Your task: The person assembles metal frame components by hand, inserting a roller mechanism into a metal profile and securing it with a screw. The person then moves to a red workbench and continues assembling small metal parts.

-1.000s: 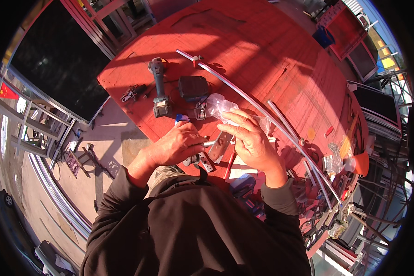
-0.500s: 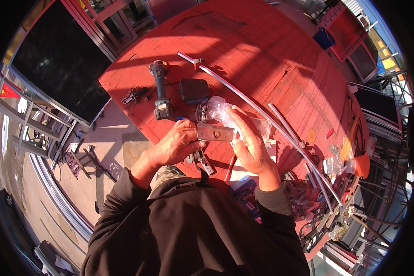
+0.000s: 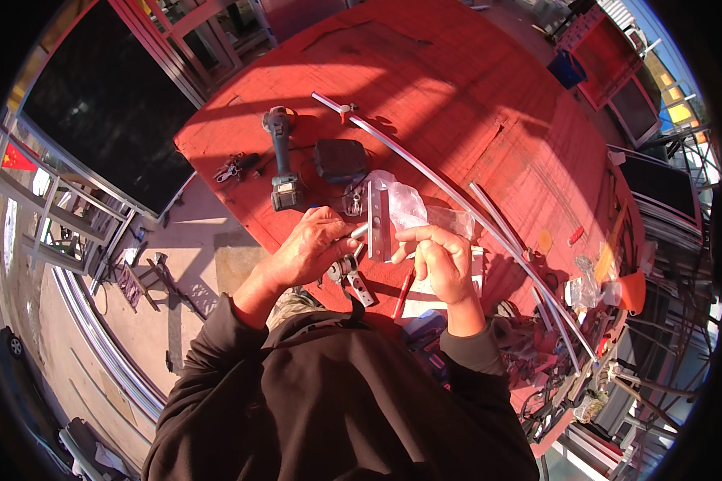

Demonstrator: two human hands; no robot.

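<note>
Nearest, a red-handled hand tool (image 3: 403, 293) and a small metal bracket fitting (image 3: 353, 276) lie on the red board just under the hands. Left hand (image 3: 313, 248): fingers curled narrow around a short silvery rod-like part whose tip meets the lower end of the flat grey metal bar (image 3: 379, 220). Right hand (image 3: 441, 258): thumb and fingertips pinched on that bar's edge, holding it upright above the near rim of the red painted wooden tabletop (image 3: 489, 112). Risk, as judged: the pinch covers little of the bar, so it could twist or slip and drop among the loose hardware below; the rod tip could skate off the bar towards the fingers. Just behind: crumpled clear plastic bags (image 3: 413, 204), apt to snag or hide small parts. Beyond: cordless drill with dark battery base (image 3: 281, 160), black rectangular case (image 3: 339, 159), dark pliers-like tool (image 3: 234, 167) near the table's left edge. Far: long thin curved metal strip (image 3: 457, 200) crossing the table, close behind the working spot. Right margin: a cluttered heap of cables and parts.
</note>
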